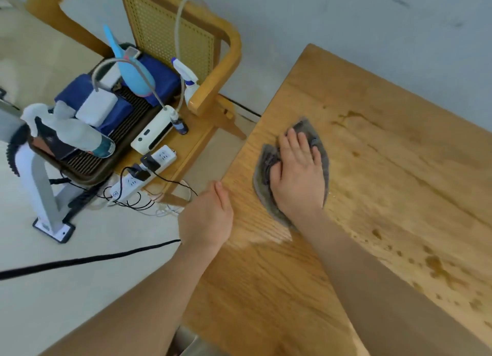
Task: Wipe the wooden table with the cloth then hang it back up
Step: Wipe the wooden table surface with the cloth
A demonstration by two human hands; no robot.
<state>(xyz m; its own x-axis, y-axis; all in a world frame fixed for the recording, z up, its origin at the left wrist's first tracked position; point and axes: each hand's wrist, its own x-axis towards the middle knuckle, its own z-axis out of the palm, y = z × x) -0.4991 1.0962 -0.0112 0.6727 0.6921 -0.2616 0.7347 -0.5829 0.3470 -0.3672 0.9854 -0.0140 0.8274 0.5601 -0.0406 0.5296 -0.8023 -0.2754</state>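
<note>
The wooden table (pixel 386 185) fills the right half of the head view, with dark wet spots and streaks on its surface. A grey cloth (pixel 320 142) lies flat on it near the left edge. My right hand (pixel 296 174) presses down on the cloth, fingers spread over it and thumb tucked into its folds. My left hand (pixel 210 217) rests at the table's left edge, fingers curled against the rim and holding nothing. Where the cloth hangs is not in view.
A wooden chair (pixel 210 70) left of the table carries a dark tray (pixel 87 166), spray bottles (pixel 187 78), blue fabric, a white device and power strips (pixel 143 174) with cables. A white stand (pixel 45 196) and a black cable (pixel 87 259) are on the pale floor.
</note>
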